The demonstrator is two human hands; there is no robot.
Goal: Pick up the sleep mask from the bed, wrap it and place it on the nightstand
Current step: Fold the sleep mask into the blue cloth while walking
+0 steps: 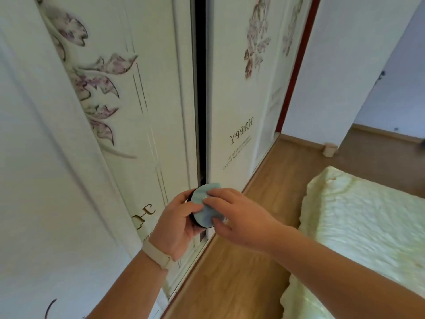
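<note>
The sleep mask (204, 208) is light blue with a black edge, folded into a compact bundle. Both hands hold it in mid-air in front of the wardrobe. My left hand (177, 224), with a pale wristband, cups it from the left and below. My right hand (234, 215) presses its fingers over the top and right side of the bundle. Most of the mask is hidden by the fingers. The nightstand is not in view.
A white sliding wardrobe (138, 111) with floral prints fills the left, a dark gap (200, 88) between its doors. A bed (358, 226) with a pale yellow-green cover lies at the right. Wooden floor (264, 180) runs between them. A white wall (345, 65) stands behind.
</note>
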